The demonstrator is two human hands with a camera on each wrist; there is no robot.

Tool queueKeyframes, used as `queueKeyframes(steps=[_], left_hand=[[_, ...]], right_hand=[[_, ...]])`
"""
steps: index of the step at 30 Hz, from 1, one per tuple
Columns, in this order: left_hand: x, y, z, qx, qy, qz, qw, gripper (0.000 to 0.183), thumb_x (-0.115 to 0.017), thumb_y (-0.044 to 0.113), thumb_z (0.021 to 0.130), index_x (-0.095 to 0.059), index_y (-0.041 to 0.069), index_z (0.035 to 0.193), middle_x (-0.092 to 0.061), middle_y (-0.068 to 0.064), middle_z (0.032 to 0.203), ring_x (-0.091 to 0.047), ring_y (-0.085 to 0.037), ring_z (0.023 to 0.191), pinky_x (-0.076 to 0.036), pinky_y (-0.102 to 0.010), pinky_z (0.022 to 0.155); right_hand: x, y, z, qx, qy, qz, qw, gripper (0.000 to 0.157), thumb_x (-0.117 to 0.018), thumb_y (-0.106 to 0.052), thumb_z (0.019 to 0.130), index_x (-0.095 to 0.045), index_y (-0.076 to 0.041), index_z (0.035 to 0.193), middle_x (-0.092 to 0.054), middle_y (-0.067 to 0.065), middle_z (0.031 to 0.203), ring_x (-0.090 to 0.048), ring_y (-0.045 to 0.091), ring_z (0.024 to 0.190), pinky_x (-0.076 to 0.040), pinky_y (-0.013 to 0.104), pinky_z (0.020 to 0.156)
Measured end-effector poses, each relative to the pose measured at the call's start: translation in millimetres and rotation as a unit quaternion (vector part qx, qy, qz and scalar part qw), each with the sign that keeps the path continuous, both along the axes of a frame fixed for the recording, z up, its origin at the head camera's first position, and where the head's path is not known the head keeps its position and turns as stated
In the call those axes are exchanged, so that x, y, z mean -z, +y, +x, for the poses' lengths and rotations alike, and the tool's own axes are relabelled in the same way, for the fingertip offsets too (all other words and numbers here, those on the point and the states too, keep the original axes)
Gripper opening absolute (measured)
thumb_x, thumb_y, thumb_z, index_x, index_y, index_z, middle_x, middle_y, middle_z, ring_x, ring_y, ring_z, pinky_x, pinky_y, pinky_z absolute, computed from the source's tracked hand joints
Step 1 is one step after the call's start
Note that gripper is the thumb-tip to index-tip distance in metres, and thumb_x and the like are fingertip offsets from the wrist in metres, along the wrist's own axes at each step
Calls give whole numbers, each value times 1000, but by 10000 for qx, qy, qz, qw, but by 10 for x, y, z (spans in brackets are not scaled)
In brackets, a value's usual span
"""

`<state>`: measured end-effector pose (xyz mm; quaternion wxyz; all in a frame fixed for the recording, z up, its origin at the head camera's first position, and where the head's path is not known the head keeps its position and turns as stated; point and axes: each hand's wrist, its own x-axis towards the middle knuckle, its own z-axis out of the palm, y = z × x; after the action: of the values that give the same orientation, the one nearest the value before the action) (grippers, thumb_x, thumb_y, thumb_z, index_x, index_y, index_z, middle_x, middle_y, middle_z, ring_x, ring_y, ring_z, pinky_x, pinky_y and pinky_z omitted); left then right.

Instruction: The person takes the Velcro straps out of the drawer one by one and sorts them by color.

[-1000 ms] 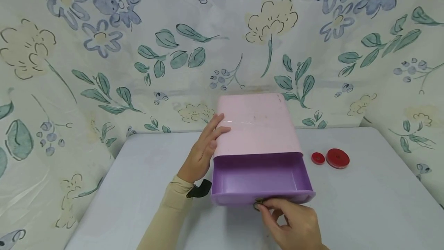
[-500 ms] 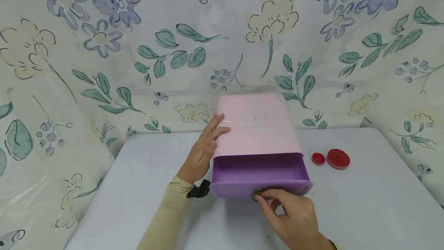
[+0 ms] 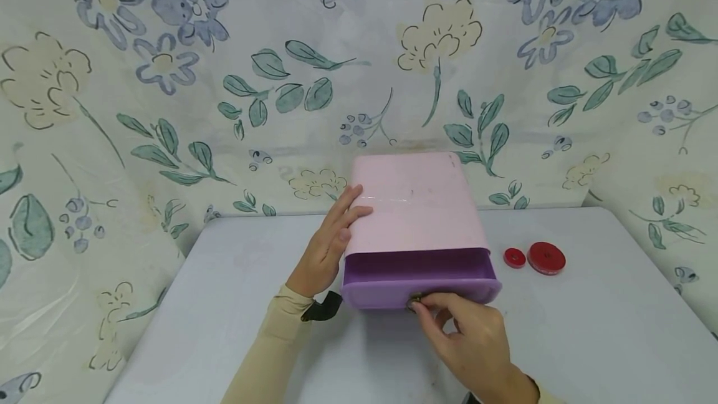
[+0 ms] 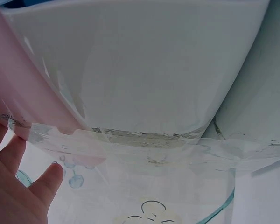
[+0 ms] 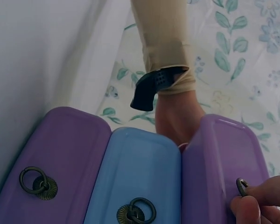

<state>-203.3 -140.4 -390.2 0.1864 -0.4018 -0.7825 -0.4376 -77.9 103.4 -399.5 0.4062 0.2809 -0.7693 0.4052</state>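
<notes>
A pink drawer cabinet [image 3: 417, 204] stands mid-table. Its top purple drawer [image 3: 373, 295] is pulled partway out, and the inside that shows is bare. My right hand [image 3: 471, 335] pinches the brass ring pull [image 5: 242, 186] on that drawer's front between thumb and index finger. My left hand [image 3: 320, 251] lies against the cabinet's left side, its fingers extended and two fingertips over the top edge. In the left wrist view, the fingers touch the pink wall [image 4: 32, 74] near a strip of clear tape [image 4: 149, 140]. Below, a blue drawer [image 5: 135, 172] and another purple drawer [image 5: 60, 158] are closed.
Two red discs, one small [image 3: 514, 258] and one larger [image 3: 546, 259], lie right of the cabinet on the white table [image 3: 235, 279]. A floral-patterned sheet [image 3: 269, 111] hangs behind and along both sides.
The top purple drawer has slid further into the cabinet, and my right hand has moved forward with its ring pull. My left hand has stayed in place.
</notes>
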Motion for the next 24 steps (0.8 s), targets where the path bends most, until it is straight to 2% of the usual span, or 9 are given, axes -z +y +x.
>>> queueKeyframes(steps=[11,24], left_hand=[[-1,4,1,-14,-22,2,10000,54,-24,44,110,-52,10,141,-24,-4,166,-12,-27,154,-11,-46,124],[0,8,13,-42,-59,25,10000,47,-28,35,110,-51,11,143,-24,-5,166,-11,-27,154,-11,-50,123]], right_hand=[[-15,-1,-101,153,-269,22,9995,29,-67,-32,97,-72,-6,85,-70,1,70,-59,7,53,-47,14,49],[-20,-5,-233,166,-305,83,9994,21,-73,-23,94,-72,-4,84,-72,3,74,-61,8,53,-47,15,48]])
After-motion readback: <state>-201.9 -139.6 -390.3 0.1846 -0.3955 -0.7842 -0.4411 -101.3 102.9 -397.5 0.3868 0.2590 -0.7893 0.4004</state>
